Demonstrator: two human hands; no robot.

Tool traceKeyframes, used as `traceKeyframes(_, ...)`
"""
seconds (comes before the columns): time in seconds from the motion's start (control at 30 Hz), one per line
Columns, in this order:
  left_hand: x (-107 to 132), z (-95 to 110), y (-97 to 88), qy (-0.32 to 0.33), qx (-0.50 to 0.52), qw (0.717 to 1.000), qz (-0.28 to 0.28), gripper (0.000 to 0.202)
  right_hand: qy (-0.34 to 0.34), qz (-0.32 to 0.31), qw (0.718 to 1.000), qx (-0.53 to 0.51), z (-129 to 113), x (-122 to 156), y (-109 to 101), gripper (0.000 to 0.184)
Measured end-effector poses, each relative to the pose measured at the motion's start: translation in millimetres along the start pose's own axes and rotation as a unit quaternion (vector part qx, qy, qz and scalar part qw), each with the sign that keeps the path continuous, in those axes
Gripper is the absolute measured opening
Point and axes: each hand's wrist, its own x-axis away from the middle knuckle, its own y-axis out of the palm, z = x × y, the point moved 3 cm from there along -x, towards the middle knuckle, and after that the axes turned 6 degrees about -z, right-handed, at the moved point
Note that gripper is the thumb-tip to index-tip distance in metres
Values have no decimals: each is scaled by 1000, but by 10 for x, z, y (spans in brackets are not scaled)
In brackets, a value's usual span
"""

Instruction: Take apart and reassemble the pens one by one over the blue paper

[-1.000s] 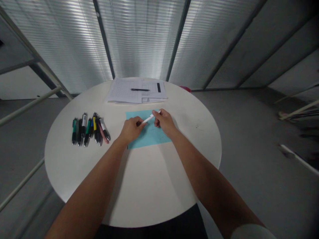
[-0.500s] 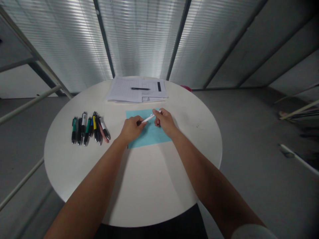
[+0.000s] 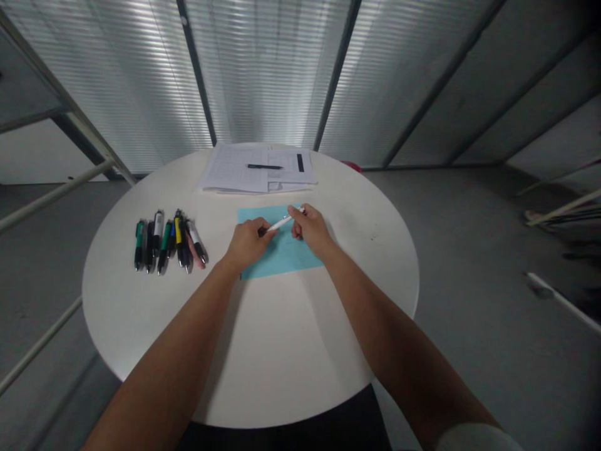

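A white pen (image 3: 283,222) lies slantwise over a light blue sheet of paper (image 3: 293,255), held a little above it between both hands. My left hand (image 3: 246,243) grips its lower end, and its dark tip is partly hidden by my fingers. My right hand (image 3: 310,230) pinches the upper end. Both hands rest over the sheet, and its lower left part lies under my left hand. To the left of my left hand is a tight group of several click pens (image 3: 169,243) with black, green, yellow and pink parts.
The hands work on a round white table (image 3: 291,332). At its far edge lies a stack of printed papers (image 3: 230,170) with a black pen (image 3: 264,166) on top. A red object (image 3: 351,166) peeks out behind the far rim. Grey floor and metal rails surround the table.
The whole scene sits slightly higher in the view. Both hands and the white pen keep nearly the same pose on the blue sheet.
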Motion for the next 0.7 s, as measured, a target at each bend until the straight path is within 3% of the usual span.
traceKeyframes(0.37,16,6,-18,-13,23,999,28,25,-3,-9,1000,-17,7,-16,0,43)
traceKeyframes(0.5,11,-13,0,-14,30,999,29,27,10,-16,997,-73,4,-21,8,45)
traceKeyframes(0.7,10,-6,0,-10,38,999,19,30,26,29,989,-142,10,-36,-37,45)
